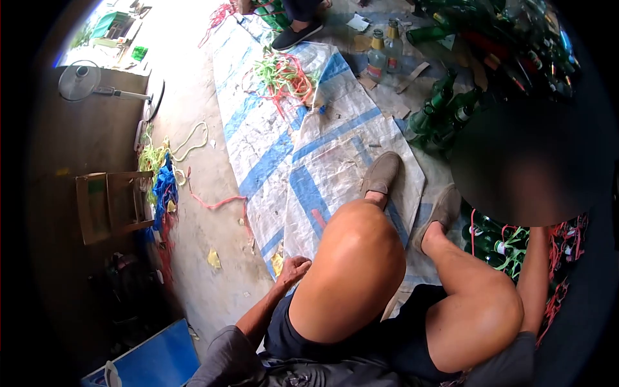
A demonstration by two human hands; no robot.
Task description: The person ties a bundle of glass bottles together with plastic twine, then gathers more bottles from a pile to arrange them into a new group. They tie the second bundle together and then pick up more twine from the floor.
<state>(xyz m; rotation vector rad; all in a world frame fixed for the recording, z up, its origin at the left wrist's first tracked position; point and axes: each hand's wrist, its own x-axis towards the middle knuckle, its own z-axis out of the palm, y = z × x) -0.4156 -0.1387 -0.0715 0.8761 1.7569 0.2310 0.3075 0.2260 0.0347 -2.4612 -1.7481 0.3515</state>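
My left hand (294, 269) is beside my left thigh with its fingers curled in. My leg partly hides the fingers, and what they hold, if anything, does not show. My right arm reaches forward on the right, and my right hand (532, 187) is lost in a dark blurred patch, its fingers unreadable. Close to that arm lie green glass bottles (483, 232) with red and pale green plastic strings (512, 258) around them. Ahead of the blur stand several more green bottles (422, 122). Under my feet is a white and blue woven plastic sheet (271, 187).
Two clear bottles (376, 58) with gold necks stand ahead. A string heap (287, 77) lies on the sheet, near another person's shoe (296, 35). Leftward are a fan (80, 80), a wooden stool (119, 200) and a blue panel (158, 361). A bottle pile (509, 39) fills the far right.
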